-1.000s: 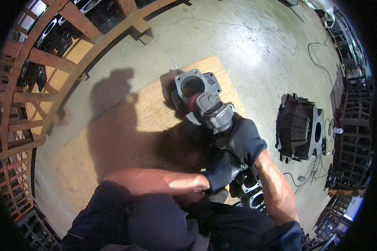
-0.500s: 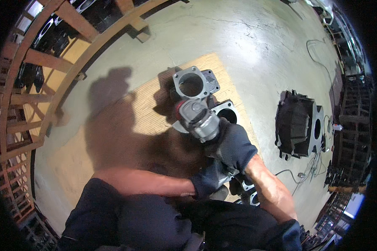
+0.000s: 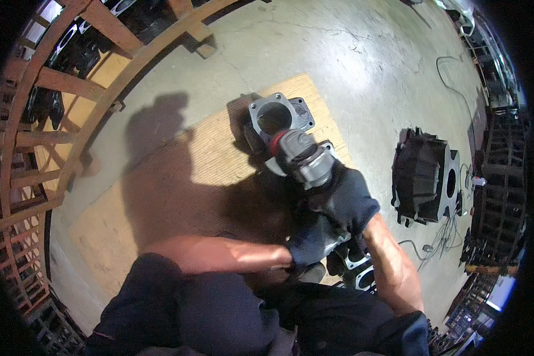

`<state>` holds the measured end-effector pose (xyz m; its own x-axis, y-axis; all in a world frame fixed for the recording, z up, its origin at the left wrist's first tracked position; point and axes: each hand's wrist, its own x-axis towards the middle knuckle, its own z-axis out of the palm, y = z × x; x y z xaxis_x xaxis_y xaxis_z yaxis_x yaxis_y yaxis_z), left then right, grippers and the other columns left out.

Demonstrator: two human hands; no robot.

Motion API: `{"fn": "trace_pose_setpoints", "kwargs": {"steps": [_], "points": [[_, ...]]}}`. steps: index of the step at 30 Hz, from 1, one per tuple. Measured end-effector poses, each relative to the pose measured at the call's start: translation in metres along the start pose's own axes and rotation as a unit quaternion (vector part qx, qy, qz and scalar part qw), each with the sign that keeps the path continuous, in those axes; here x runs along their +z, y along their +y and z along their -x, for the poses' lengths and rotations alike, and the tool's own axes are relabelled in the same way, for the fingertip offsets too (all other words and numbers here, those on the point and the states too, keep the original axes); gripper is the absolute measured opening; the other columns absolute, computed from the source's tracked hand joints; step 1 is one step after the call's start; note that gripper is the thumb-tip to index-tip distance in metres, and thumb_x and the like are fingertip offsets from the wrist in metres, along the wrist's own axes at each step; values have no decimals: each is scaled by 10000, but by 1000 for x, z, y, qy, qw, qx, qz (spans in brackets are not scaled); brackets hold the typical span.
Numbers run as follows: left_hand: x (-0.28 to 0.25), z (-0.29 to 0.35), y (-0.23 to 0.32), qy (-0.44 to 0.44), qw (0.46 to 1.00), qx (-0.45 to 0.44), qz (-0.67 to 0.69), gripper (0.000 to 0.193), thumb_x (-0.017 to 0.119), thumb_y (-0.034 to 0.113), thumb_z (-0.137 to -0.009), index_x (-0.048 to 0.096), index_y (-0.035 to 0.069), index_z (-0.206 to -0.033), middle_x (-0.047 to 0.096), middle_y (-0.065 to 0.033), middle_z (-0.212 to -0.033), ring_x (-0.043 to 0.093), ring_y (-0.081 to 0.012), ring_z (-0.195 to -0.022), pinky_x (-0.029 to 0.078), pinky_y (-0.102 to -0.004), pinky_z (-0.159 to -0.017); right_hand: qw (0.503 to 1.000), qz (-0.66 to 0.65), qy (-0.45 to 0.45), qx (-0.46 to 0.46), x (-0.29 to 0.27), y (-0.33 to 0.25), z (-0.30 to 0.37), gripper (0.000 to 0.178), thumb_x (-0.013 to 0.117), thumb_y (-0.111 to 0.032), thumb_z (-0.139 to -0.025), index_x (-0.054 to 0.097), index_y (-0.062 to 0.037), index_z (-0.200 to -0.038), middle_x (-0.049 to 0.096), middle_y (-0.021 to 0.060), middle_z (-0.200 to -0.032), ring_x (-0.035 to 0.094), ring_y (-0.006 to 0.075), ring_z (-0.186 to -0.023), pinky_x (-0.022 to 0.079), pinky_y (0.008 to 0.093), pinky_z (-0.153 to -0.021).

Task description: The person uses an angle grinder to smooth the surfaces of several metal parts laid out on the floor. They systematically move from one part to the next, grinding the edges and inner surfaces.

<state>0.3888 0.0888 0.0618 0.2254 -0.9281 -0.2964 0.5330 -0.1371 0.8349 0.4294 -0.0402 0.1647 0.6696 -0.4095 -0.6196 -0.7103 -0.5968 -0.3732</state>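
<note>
1. Right hand (image 3: 350, 199) clenched on grey power grinder (image 3: 302, 157); left hand (image 3: 311, 243) grips its rear.
2. Tool head pressed against grey metal casting (image 3: 276, 115), lying on plywood sheet (image 3: 178, 178).
3. Mid-job, judging by contact. More castings (image 3: 359, 270) near the knees, state unclear.

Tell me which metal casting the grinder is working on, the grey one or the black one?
The grey flanged casting on the wooden board, right at the grinder head. The black casting sits apart on the concrete floor, to the right.

No packages, labels, signs or screens can be made out here.
</note>
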Motion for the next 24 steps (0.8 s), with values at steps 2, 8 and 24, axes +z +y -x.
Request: {"fn": "trace_pose_setpoints", "kwargs": {"steps": [2,8,24], "points": [[-8,17,-23,13,1000,17,9,271,619,195,-985,645,37,-1203,664,-149,-1172,617,-209,-1101,477,-338,-992,998,-1,0,-66,17,-5,2,660,889,-270,-639,640,-18,-1196,740,214,-1029,718,383,-996,570,408,-872],[27,-35,-114,142,960,215,-114,254,644,227,-969,739,-1,-1030,752,-136,-956,697,-234,-889,536,-338,-848,998,37,11,-45,3,-10,-4,650,888,-286,-629,665,-15,-1176,746,210,-1006,727,368,-961,570,404,-871],[12,-14,-87,-80,976,20,199,561,622,215,-997,427,-50,-1452,530,-141,-1400,490,-140,-1303,392,-295,-1121,998,53,-14,-35,1,-18,3,651,884,-274,-633,644,-3,-1174,730,245,-1033,714,401,-991,570,402,-876]]}}
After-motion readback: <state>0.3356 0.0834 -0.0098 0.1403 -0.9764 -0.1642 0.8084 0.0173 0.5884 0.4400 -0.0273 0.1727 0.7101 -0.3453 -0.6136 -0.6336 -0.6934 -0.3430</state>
